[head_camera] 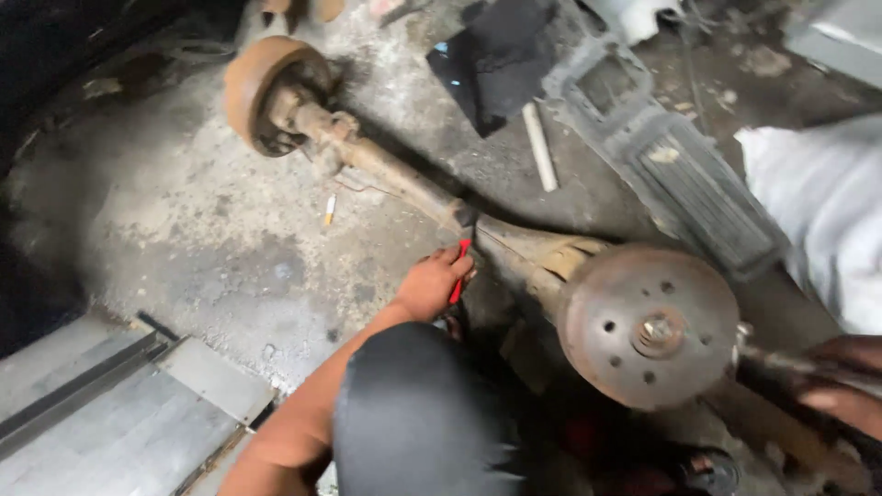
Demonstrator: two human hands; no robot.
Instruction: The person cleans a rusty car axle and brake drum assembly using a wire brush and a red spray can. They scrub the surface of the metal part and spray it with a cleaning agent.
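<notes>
A rusty axle (395, 174) lies slantwise on the concrete floor, with one brake drum (262, 87) at its far end and another brake drum (648, 321) close to me. My left hand (430, 283) is closed around a red-handled tool (457, 274) and presses it against the axle tube near the middle. My knee in black cloth (413, 413) sits under that arm. At the right edge my right hand (841, 381), blurred, grips a dark metal bar (767, 360) whose end touches the near drum's rim.
A black cloth (496, 55), a white tube (540, 147) and a grey ribbed panel (684, 179) lie beyond the axle. White fabric (818, 202) hangs at the right. A small white stick (329, 209) lies on the floor. Metal sill plates (138, 404) fill the lower left.
</notes>
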